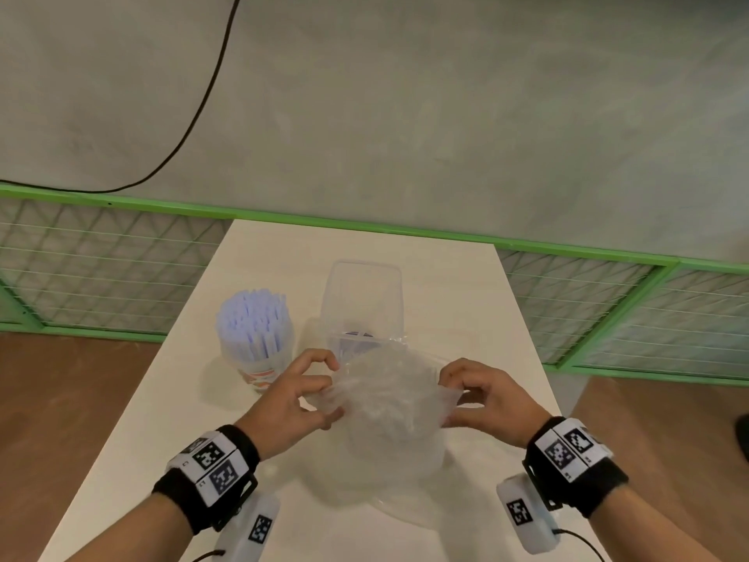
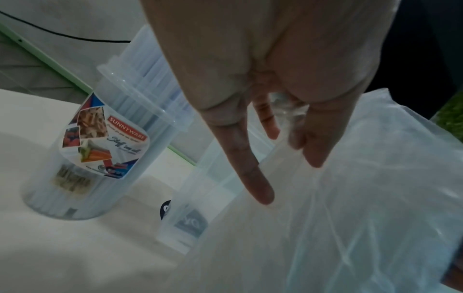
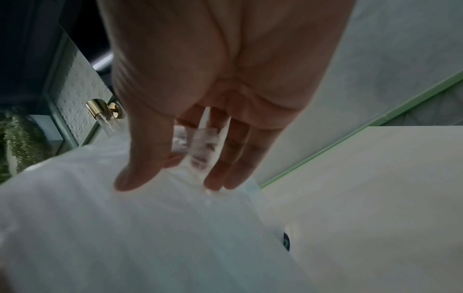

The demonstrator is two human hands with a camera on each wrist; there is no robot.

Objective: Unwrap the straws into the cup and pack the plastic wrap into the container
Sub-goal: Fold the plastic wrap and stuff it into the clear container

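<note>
A clear plastic wrap (image 1: 385,403) is held up over the white table (image 1: 486,318), just in front of the tall clear container (image 1: 364,302). My left hand (image 1: 300,395) pinches the wrap's left edge and my right hand (image 1: 474,395) pinches its right edge. The round clear cup (image 1: 256,338) full of pale blue-white straws (image 1: 253,314) stands to the left. In the left wrist view the cup (image 2: 82,158) carries a colourful label, the container (image 2: 200,198) is beside it, and the wrap (image 2: 350,208) hangs from my fingers. In the right wrist view the wrap (image 3: 125,228) fills the lower left.
A green-framed mesh fence (image 1: 101,269) runs behind the table's far edge. A black cable (image 1: 202,99) crosses the grey wall. Wooden floor (image 1: 60,419) lies on both sides of the narrow table.
</note>
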